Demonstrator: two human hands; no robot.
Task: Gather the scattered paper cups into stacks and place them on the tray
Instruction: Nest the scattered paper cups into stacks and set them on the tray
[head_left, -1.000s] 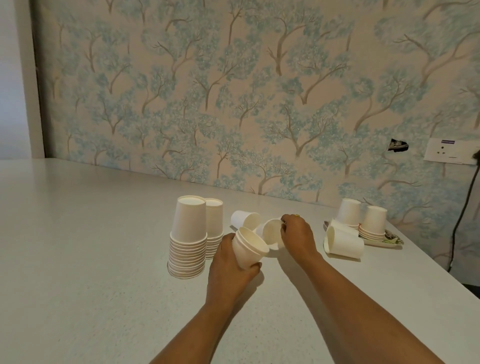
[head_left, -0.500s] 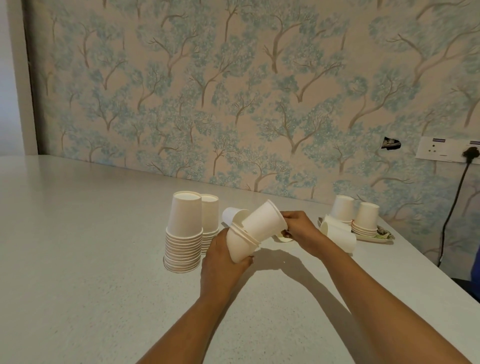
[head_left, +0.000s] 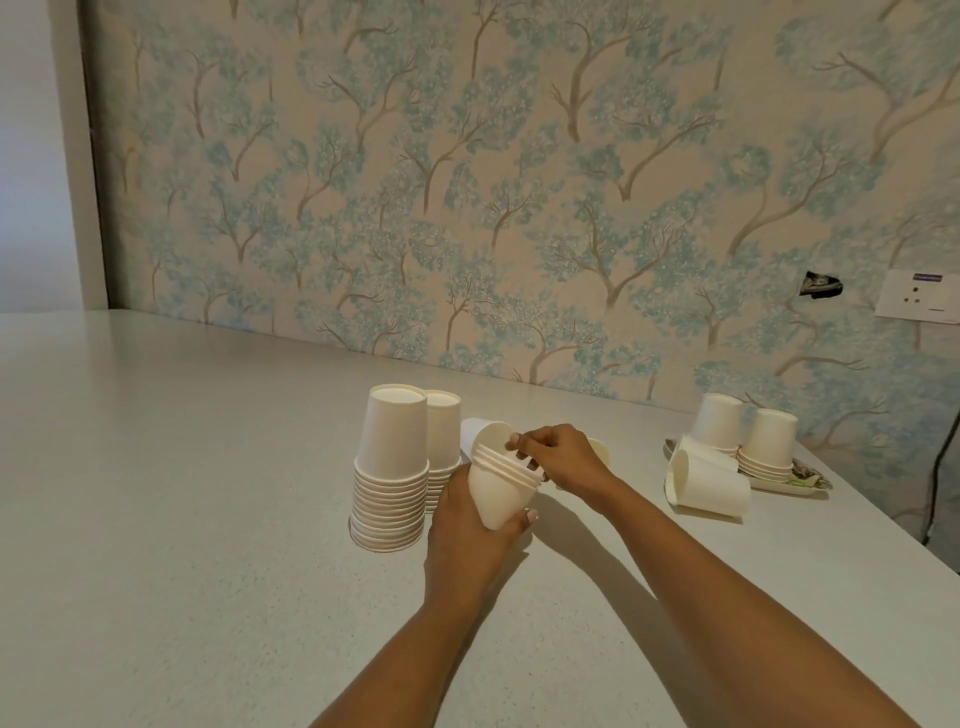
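My left hand (head_left: 467, 525) grips a small nested stack of white paper cups (head_left: 496, 488), mouth up and tilted. My right hand (head_left: 558, 457) rests its fingers on the rim of that stack's top cup. Just left stand two tall upside-down stacks, a front one (head_left: 392, 467) and a rear one (head_left: 444, 436). A loose cup (head_left: 470, 431) lies behind the held stack, and another cup (head_left: 600, 449) shows partly behind my right hand. To the right, the tray (head_left: 802, 480) carries two short upside-down stacks (head_left: 769, 441). A lying stack of cups (head_left: 709, 480) rests at its left edge.
The speckled white table (head_left: 208, 493) meets a wall with tree-patterned wallpaper. A wall socket (head_left: 917, 301) and a dark cable (head_left: 940, 467) are at the far right, near the table's right edge.
The cup my right hand carried has gone down into the stack in my left hand and now sits nested. The stack has tipped more upright.
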